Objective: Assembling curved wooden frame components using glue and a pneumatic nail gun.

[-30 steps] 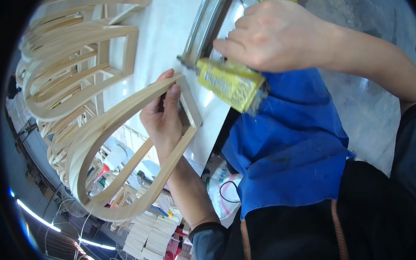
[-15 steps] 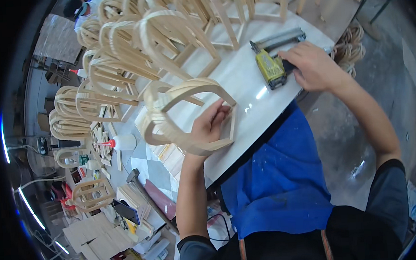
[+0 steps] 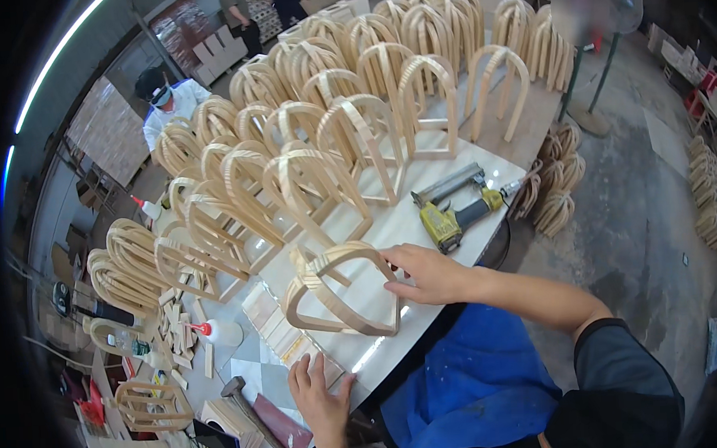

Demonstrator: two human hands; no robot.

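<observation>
An arched wooden frame [image 3: 317, 291] made of bent, pale strips lies tilted on the white tabletop in front of me. My right hand [image 3: 430, 274] grips its right side, fingers and thumb around the wood. My left hand [image 3: 320, 396] is empty, fingers spread, at the table's near edge beside a row of flat wood strips [image 3: 270, 322]. Beyond the right hand, a yellow-green nail gun [image 3: 444, 223] rests on the table with nobody holding it.
Rows of similar arched frames [image 3: 307, 178] fill the table's far side. At left are a white glue bottle [image 3: 221, 333] with a red tip, wood offcuts [image 3: 173, 327], a hammer [image 3: 251, 412] and a phone [image 3: 216, 440]. A person [image 3: 169, 100] works at far left; a fan [image 3: 598, 4] stands at far right.
My right hand has let go of the nail gun and taken hold of the frame. My left hand has released the frame and moved down toward the near edge. The view has tilted up.
</observation>
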